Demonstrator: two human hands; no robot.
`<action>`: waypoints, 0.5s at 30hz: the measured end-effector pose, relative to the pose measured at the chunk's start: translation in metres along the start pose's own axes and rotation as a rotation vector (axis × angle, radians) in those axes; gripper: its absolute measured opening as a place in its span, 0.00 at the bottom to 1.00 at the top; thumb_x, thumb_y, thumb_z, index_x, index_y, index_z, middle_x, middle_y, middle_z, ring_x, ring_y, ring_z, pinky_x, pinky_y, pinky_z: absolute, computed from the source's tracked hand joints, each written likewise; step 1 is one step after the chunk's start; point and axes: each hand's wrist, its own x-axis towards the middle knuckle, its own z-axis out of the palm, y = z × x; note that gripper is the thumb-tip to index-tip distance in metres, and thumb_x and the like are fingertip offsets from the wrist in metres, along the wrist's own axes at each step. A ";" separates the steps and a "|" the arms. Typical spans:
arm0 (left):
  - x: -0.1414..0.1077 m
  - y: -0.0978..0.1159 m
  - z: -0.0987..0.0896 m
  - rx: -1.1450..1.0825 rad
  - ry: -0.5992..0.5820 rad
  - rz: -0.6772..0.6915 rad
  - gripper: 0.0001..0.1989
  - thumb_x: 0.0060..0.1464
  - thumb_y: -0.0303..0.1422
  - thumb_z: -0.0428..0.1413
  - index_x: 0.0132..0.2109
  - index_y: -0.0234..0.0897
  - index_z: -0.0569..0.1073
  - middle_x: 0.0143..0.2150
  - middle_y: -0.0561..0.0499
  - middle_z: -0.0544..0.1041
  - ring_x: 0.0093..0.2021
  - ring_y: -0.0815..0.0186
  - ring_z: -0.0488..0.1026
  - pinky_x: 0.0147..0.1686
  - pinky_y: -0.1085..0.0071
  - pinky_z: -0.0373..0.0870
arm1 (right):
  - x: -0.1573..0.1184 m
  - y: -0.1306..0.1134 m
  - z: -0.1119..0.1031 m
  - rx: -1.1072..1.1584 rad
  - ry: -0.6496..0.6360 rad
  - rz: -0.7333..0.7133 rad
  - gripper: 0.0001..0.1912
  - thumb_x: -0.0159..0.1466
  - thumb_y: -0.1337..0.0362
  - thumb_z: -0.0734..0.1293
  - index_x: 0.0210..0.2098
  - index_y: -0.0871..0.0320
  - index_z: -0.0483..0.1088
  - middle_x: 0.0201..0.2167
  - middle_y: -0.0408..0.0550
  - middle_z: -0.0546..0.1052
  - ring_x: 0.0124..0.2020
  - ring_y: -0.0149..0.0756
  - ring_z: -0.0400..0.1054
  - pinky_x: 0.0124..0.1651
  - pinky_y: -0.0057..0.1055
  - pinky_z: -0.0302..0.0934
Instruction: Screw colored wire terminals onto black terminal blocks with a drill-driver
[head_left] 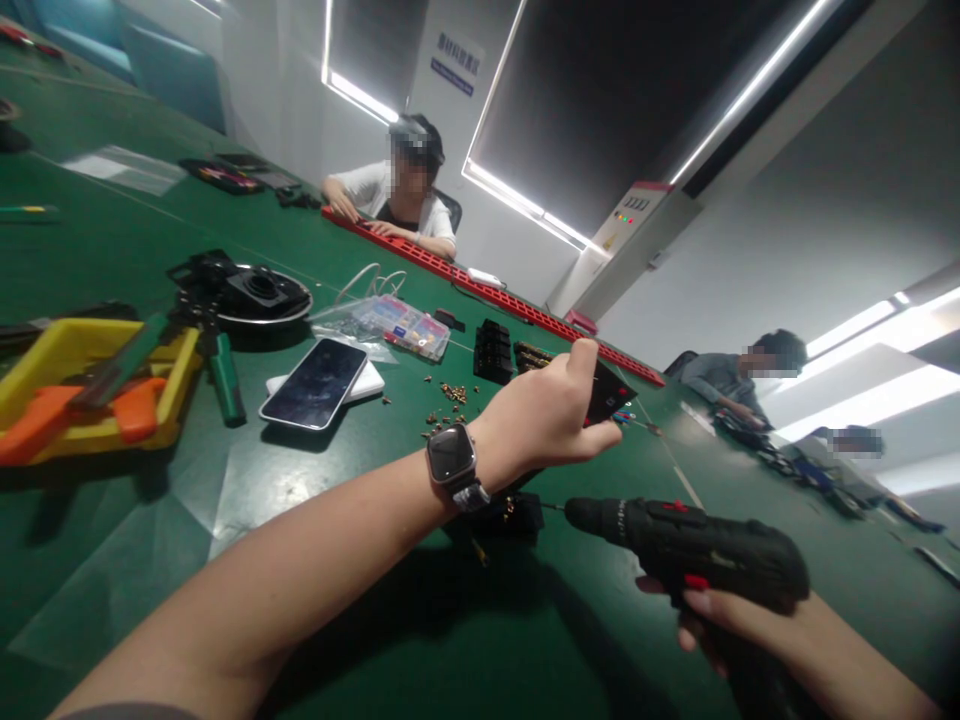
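Observation:
My right hand (712,610) is wrapped round the grip of a black cordless drill (697,545) with red buttons. The drill lies level, its thin bit pointing left at a black block with brass parts (525,515), and a small gap seems to lie between them. My left hand (536,405), with a watch on the wrist, is closed on a black flat piece (609,398) with red marks. That hand hides much of the piece. Behind it stand black terminal blocks (493,350). Loose brass screws (454,392) lie scattered left of the hand.
A phone (315,385) rests on a white box on the green table. Farther left are green-handled pliers (225,375), a yellow tray (45,375) with orange tools, and a black round dish (262,295). A clear parts case (409,325) stands behind. Other people sit beyond a red rail (510,298).

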 end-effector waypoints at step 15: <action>0.001 -0.002 -0.001 -0.025 -0.016 -0.008 0.27 0.62 0.42 0.60 0.59 0.32 0.58 0.47 0.36 0.78 0.41 0.49 0.82 0.37 0.59 0.78 | -0.001 -0.006 0.001 0.003 -0.056 0.022 0.40 0.56 0.46 0.79 0.63 0.57 0.71 0.45 0.59 0.85 0.28 0.44 0.78 0.27 0.36 0.70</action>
